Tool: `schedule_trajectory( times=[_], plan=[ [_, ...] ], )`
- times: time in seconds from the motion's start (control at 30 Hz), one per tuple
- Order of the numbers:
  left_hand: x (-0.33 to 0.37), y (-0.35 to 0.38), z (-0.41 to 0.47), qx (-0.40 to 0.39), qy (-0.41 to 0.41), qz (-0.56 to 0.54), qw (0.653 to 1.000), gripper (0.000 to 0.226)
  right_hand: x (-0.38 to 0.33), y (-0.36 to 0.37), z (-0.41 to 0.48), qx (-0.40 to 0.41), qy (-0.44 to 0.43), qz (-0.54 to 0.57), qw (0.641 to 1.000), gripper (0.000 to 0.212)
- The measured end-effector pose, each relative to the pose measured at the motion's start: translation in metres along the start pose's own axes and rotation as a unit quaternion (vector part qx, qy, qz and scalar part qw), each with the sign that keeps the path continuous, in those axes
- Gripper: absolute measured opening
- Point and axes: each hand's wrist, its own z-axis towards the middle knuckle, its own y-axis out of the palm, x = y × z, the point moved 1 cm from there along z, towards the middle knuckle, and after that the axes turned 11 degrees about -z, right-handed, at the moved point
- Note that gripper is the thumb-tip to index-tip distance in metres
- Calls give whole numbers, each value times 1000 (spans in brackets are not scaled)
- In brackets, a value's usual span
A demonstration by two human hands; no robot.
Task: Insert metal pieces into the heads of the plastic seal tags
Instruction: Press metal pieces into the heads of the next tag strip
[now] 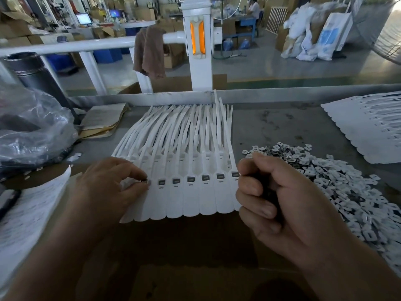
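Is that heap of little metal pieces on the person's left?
No, the heap of small square metal pieces lies right of the row of white plastic seal tags.

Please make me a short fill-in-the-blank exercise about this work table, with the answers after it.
The left hand pinches a metal piece near the ____ end of the row of seal tags.
The pile of metal pieces lies to the ____ of the seal tags.
A ____ towel hangs over the white rail.
Answers: left; right; brown.
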Motion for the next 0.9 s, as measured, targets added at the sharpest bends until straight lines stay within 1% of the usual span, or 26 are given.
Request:
schedule_trajectory(
  times=[0.27,0.33,0.4,0.47,0.6,0.73,0.83,0.9],
  plan=[
    [8,-1,-2,-12,-19,7,1000,13,0,-2,-1,-4,-1,2,1000,23],
    [7,-1,-5,-3,-12,0,1000,15,0,-2,-1,-3,-2,2,1000,23],
    [5,-1,-9,13,-2,0,1000,25,0,-2,-1,-2,-1,2,1000,23],
    [2,-1,-13,32,1,12,999,29,0,-2,-1,-1,-1,3,1000,22],
    [0,0,-23,50,2,39,998,26,-1,-2,0,-9,9,32,999,22],
    [8,3,-28,18,5,91,996,31,-1,-4,3,-16,25,100,995,26],
    [13,5,-29,12,-2,110,994,32,-2,-4,3,-17,20,112,993,28],
    [14,6,-29,16,-2,99,995,31,-2,-3,3,-17,15,109,994,28]
  ],
)
